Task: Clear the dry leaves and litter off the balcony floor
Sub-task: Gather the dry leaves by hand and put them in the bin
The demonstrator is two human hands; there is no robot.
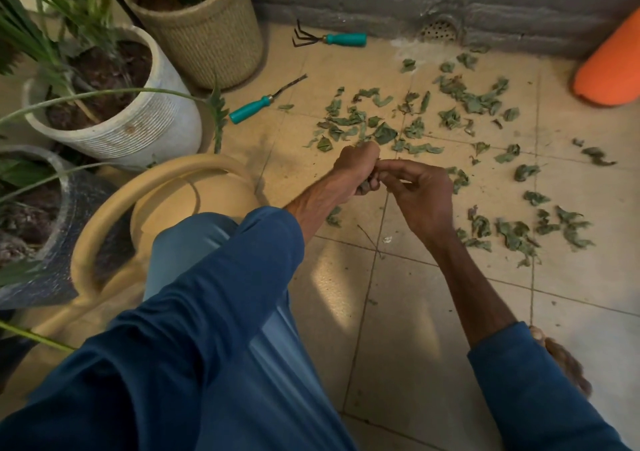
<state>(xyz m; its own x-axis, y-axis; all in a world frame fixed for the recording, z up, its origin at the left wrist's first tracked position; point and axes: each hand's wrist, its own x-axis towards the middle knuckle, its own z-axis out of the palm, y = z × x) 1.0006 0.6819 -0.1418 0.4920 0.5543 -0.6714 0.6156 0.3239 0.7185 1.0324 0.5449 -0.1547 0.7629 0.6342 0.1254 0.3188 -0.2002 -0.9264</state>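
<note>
Several dry green leaves [464, 98] lie scattered over the beige tiled balcony floor [433, 312], from the middle to the right and back towards the wall. My left hand [356, 170] is clenched round a small bunch of leaves [367, 183] just above the floor. My right hand [420, 194] meets it from the right, with its fingertips pinching at the same bunch. Both arms wear dark blue sleeves.
A beige watering can [104, 228] stands left of my knee. A white pot [138, 128], a woven pot [207, 34] and a dark pot [69, 215] hold plants at the left. A teal hand rake [343, 39] and a teal weeder [252, 107] lie on the floor. An orange cylinder [613, 66] leans at the right wall. My bare foot [564, 360] is at the lower right.
</note>
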